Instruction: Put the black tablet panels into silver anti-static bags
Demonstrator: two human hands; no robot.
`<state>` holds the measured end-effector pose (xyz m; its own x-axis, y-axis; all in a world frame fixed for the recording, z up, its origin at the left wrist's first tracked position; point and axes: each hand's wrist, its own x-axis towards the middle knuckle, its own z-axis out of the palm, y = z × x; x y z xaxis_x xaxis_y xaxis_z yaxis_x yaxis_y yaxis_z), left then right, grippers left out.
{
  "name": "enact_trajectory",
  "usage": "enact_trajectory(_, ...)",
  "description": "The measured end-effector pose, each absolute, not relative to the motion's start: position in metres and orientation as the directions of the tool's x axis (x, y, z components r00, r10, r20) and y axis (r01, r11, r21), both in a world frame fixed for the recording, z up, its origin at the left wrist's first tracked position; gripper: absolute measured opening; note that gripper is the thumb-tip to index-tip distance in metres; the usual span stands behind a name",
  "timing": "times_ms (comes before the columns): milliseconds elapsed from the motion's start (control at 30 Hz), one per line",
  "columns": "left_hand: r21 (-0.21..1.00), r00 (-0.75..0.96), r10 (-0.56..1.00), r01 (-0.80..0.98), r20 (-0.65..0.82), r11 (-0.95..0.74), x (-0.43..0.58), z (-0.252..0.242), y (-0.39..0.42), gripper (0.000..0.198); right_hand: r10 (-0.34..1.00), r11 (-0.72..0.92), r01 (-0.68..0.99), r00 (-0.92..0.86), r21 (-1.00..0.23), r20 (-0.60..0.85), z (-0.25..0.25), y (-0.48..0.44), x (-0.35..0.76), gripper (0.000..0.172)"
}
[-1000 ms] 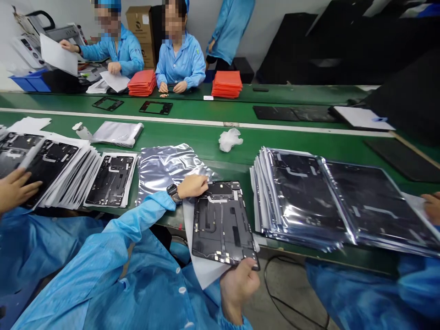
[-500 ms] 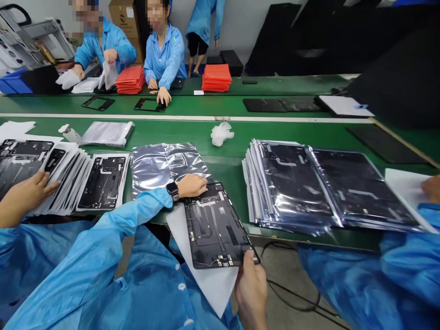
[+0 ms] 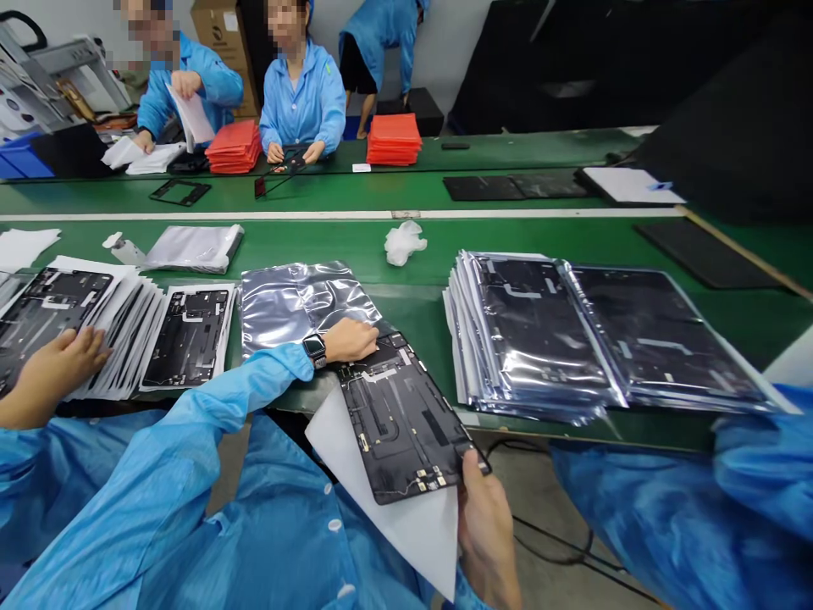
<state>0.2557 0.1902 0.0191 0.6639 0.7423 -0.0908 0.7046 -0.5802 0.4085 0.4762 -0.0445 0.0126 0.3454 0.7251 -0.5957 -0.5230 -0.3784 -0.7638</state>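
Green bench (image 3: 427,326), 2 red stacks (image 3: 394,140), R fingers (image 3: 471,471) holding 1 blk panel (image 3: 406,428), L fingers (image 3: 367,338) at its corner, grip unclear

Two red stacks (image 3: 394,141) stand beyond a white wad (image 3: 405,243).

I can read no word or number from here. The cardboard carton (image 3: 222,63) by the far wall bears a dark emblem (image 3: 218,35) and a white label (image 3: 230,21), both too small to decipher; the white tag (image 3: 362,168) on the far bench (image 3: 495,146) is equally illegible.
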Motion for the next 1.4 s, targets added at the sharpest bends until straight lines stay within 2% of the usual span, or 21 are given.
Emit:
enact_trajectory(100, 0.392, 0.682, 0.724, 0.697, -0.105, -0.6, 0.254, 0.018, 0.191, 0.022, 0.701, -0.414, -0.525, 0.338, -0.744, -0.628, 0.014, -0.043, 0.488, 0.066)
enact_trajectory(233, 0.278, 0.733, 0.676, 0.666, -0.071, -0.693, 0.253, 0.016, 0.19, 0.027, 0.697, -0.449, -0.469, 0.348, -0.76, -0.627, 0.01, -0.035, 0.498, 0.073)
enact_trajectory(433, 0.139, 0.761, 0.645, 0.648, -0.073, -0.749, 0.251, 0.012, 0.19, 0.031, 0.658, -0.531, -0.083, 0.586, -0.843, -0.473, -0.009, -0.021, 0.489, 0.091)
enact_trajectory(667, 0.104, 0.789, 0.598, 0.613, -0.141, -0.783, 0.253, 0.027, 0.196, 0.027, 0.618, -0.515, -0.082, 0.655, -0.854, -0.435, 0.004, -0.016, 0.471, 0.099)
enact_trajectory(833, 0.118, 0.808, 0.567, 0.586, -0.162, -0.802, 0.263, 0.047, 0.194, 0.028, 0.616, -0.494, -0.088, 0.667, -0.865, -0.419, 0.005, -0.009, 0.469, 0.094)
enact_trajectory(967, 0.104, 0.861, 0.495, 0.507, -0.122, -0.856, 0.278, 0.059, 0.17, 0.025, 0.703, -0.36, -0.114, 0.619, -0.926, -0.35, -0.008, 0.01, 0.448, 0.083)
enact_trajectory(1100, 0.095, 0.912, 0.405, 0.409, -0.056, -0.907, 0.288, 0.067, 0.14, 0.024, 0.725, -0.197, -0.11, 0.652, -0.974, -0.221, -0.024, 0.047, 0.419, 0.074)
enact_trajectory(1200, 0.071, 0.886, 0.463, 0.464, -0.035, -0.883, 0.285, 0.071, 0.131, 0.022, 0.77, -0.106, -0.113, 0.619, -0.988, -0.154, -0.033, 0.071, 0.407, 0.072)
enact_trajectory(1300, 0.063, 0.828, 0.56, 0.561, -0.036, -0.825, 0.276, 0.075, 0.136, 0.021, 0.861, -0.061, -0.122, 0.495, -0.991, -0.114, -0.038, 0.072, 0.408, 0.069)
enact_trajectory(1400, 0.059, 0.829, 0.558, 0.559, -0.033, -0.827, 0.269, 0.078, 0.139, 0.021, 0.923, -0.039, -0.126, 0.376, -0.991, -0.084, -0.044, 0.061, 0.411, 0.061)
